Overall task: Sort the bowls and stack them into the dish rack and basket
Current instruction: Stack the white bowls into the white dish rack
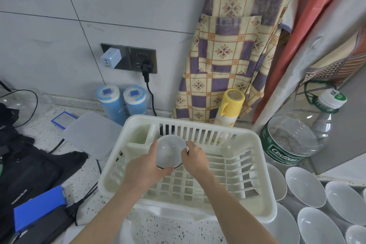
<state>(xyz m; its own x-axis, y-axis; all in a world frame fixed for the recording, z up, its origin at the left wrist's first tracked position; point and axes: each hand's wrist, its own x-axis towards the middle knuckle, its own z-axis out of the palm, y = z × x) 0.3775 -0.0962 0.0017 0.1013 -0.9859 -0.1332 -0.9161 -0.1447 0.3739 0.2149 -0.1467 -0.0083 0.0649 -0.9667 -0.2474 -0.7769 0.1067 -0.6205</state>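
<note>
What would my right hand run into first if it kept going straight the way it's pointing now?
Probably the slatted back wall of the white dish rack. The right hand, gripping the small bowl together with the left hand, points up and away over the rack; depth is uncertain.

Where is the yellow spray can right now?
In the head view, the yellow spray can stands right of centre, behind the white dish rack, against the hanging patterned cloth.

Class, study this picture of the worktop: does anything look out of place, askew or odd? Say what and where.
One thing: the large water bottle right of the white dish rack lies on its side instead of upright. Cables and a black bag clutter the left. Otherwise nothing stands out; both hands hold a bowl over the rack.
</note>
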